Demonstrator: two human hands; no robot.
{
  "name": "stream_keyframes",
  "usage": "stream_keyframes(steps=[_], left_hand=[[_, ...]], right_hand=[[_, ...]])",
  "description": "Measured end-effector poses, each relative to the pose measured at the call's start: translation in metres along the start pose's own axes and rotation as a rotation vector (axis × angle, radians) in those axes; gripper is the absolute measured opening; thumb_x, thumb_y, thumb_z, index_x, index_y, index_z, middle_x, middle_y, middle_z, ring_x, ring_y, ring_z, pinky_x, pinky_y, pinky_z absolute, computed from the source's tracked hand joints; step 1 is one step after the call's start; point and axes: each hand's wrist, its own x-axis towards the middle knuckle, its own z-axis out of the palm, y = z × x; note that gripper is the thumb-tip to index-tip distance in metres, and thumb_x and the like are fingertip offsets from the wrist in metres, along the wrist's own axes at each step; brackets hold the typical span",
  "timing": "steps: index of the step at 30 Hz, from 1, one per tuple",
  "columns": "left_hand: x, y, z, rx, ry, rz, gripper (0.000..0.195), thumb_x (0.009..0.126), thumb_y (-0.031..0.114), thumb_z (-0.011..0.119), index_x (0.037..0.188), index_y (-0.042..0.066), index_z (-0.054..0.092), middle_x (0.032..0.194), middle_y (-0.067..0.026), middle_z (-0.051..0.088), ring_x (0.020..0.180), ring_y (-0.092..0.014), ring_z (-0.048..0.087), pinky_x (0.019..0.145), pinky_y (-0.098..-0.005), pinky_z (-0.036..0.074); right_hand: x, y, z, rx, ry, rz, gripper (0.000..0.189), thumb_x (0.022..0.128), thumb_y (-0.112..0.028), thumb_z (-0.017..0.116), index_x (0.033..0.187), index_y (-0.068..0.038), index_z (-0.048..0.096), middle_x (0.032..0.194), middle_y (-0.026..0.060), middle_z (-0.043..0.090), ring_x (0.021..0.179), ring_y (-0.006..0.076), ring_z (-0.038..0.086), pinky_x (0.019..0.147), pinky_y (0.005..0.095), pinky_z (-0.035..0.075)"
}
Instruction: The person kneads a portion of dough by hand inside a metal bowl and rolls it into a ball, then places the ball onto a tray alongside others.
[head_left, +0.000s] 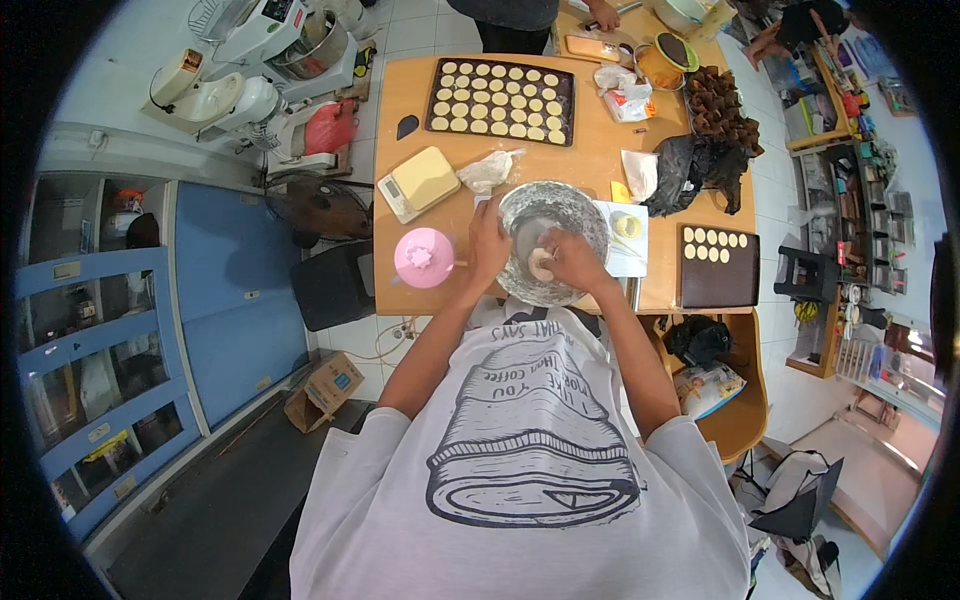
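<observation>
A large metal mixing bowl (592, 217), its inside dusted white with flour, stands near the front edge of the wooden table. My left hand (489, 238) grips the bowl's left rim. Inside the bowl, my right hand (570, 256) holds a pale lump of dough (540, 265) between its fingers. A pink round lidded container (424, 257) is to the left of my left hand. To the right of the bowl, a pale ring-shaped cutter (627, 225) lies on a white sheet (636, 259).
A dark tray (500, 139) with rows of dough rounds lies at the back; a partly filled one (720, 283) sits at right. Kitchen scale (420, 184), plastic bag (489, 171) and black bag (675, 176) surround the bowl. Another person (510, 13) stands across the table.
</observation>
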Motion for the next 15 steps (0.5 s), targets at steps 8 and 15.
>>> stream_keyframes(steps=[8, 15], left_hand=[[0.008, 0.011, -0.006, -0.005, -0.090, -0.080, 0.044, 0.087, -0.010, 0.055, 0.129, 0.001, 0.057, 0.116, -0.0245, 0.062, 0.106, -0.047, 0.060, 0.085, -0.0495, 0.049], [0.009, 0.007, -0.002, -0.030, -0.049, -0.129, 0.040, 0.089, -0.009, 0.054, 0.127, 0.000, 0.057, 0.113, -0.0246, 0.062, 0.104, -0.048, 0.060, 0.085, -0.0505, 0.049]], right_hand=[[0.015, 0.019, 0.011, -0.135, 0.125, -0.062, 0.023, 0.076, -0.003, 0.070, 0.099, 0.000, 0.067, 0.098, 0.0200, 0.066, 0.095, 0.0386, 0.066, 0.084, 0.0453, 0.054], [-0.012, 0.003, 0.008, -0.267, 0.074, -0.169, 0.026, 0.084, -0.009, 0.064, 0.108, 0.002, 0.065, 0.108, 0.0249, 0.063, 0.099, 0.0443, 0.062, 0.090, 0.0494, 0.052]])
